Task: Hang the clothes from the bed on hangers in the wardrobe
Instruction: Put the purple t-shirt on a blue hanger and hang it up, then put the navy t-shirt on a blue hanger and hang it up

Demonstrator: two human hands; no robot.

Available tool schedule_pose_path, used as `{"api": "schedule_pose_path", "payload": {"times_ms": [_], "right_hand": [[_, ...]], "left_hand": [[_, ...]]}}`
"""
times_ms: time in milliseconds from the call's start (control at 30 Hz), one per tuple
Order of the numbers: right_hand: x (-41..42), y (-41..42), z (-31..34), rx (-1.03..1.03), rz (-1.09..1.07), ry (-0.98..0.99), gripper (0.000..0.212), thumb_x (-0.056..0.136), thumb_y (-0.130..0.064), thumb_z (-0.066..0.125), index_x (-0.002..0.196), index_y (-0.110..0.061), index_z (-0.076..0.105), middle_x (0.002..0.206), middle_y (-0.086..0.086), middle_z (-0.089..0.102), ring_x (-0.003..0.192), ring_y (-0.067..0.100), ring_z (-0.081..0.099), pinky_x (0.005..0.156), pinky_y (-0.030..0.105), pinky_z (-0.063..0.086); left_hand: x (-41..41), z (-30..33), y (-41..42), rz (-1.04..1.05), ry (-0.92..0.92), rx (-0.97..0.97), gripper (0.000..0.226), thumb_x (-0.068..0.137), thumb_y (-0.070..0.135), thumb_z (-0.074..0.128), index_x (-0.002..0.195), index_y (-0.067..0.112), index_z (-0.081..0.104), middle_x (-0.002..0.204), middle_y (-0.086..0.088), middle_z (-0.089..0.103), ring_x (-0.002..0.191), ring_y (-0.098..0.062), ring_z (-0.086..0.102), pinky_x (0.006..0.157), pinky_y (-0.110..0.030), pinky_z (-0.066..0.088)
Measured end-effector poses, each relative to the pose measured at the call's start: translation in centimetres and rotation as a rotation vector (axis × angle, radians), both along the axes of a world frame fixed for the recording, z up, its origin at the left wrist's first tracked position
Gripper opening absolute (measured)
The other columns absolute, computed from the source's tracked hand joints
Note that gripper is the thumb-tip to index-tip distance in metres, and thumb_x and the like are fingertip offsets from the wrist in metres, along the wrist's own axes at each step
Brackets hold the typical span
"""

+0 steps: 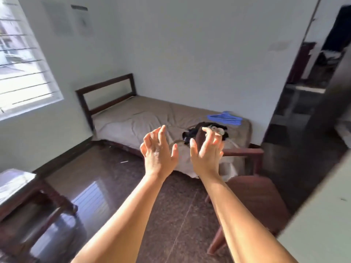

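Note:
A bed [144, 118] with a beige sheet stands against the far wall. Near its foot lies a pile of dark clothes [193, 132], and just beyond that a bunch of blue hangers [225, 117]. The open wardrobe [311, 76] is at the right, dim inside, with dark garments hanging high up. My left hand [158, 150] and my right hand [206, 150] are raised side by side in mid-air in front of me, fingers loosely spread and slightly bent, holding nothing. They are short of the bed, and my right hand overlaps part of the clothes pile.
A wooden chair [256, 196] with a brown seat stands between me and the wardrobe. A small table [17, 185] sits at the lower left under a barred window [22, 63]. A pale door or panel edge [319, 215] cuts in at the lower right. Glossy brown floor lies ahead.

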State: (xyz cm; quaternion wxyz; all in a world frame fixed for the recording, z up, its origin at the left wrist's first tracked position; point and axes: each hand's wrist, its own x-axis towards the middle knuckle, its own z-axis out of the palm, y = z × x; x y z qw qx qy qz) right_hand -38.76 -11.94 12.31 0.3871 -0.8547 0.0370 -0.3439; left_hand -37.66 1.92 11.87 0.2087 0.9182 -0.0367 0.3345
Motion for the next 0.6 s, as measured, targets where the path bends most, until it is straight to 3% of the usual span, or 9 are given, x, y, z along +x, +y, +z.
{"api": "schedule_pose_path", "payload": {"times_ms": [200,400,500,600], "right_hand": [[8.9,6.4,-3.5,0.052,0.118,0.121,0.046,0.09,-0.041,0.056,0.131,-0.03,0.037,0.13,-0.001,0.034,0.113,0.015,0.031,0.094,0.038,0.031],[21.5,8.7,-7.3,0.008,0.118,0.21,0.048,0.086,-0.035,0.059,0.129,-0.026,0.038,0.132,0.003,0.036,0.119,0.021,0.033,0.1,0.043,0.035],[29.2,9.8,-8.6,-0.116,0.08,0.316,0.05,0.089,-0.024,0.062,0.134,-0.021,0.039,0.135,0.01,0.037,0.121,0.026,0.036,0.099,0.044,0.038],[35.4,11.7,-9.1,-0.135,0.099,0.374,0.045,0.091,-0.029,0.057,0.131,-0.021,0.039,0.133,0.009,0.038,0.12,0.026,0.037,0.097,0.044,0.039]], "left_hand": [[8.4,-1.9,5.5,0.017,0.115,-0.02,0.07,0.089,0.041,0.058,0.147,0.014,0.028,0.139,-0.001,0.038,0.126,-0.023,0.021,0.104,-0.046,0.026],[19.8,-6.1,7.3,-0.005,0.191,-0.014,0.068,0.089,0.045,0.055,0.146,0.017,0.03,0.137,0.002,0.038,0.125,-0.023,0.026,0.102,-0.046,0.028],[25.9,-8.0,7.6,-0.031,0.247,0.09,0.064,0.091,0.048,0.052,0.144,0.016,0.036,0.135,-0.002,0.041,0.123,-0.026,0.034,0.098,-0.044,0.032],[31.4,-8.9,9.0,-0.073,0.261,0.157,0.051,0.091,0.041,0.054,0.135,0.019,0.042,0.132,-0.003,0.045,0.12,-0.027,0.041,0.095,-0.043,0.036]]}}
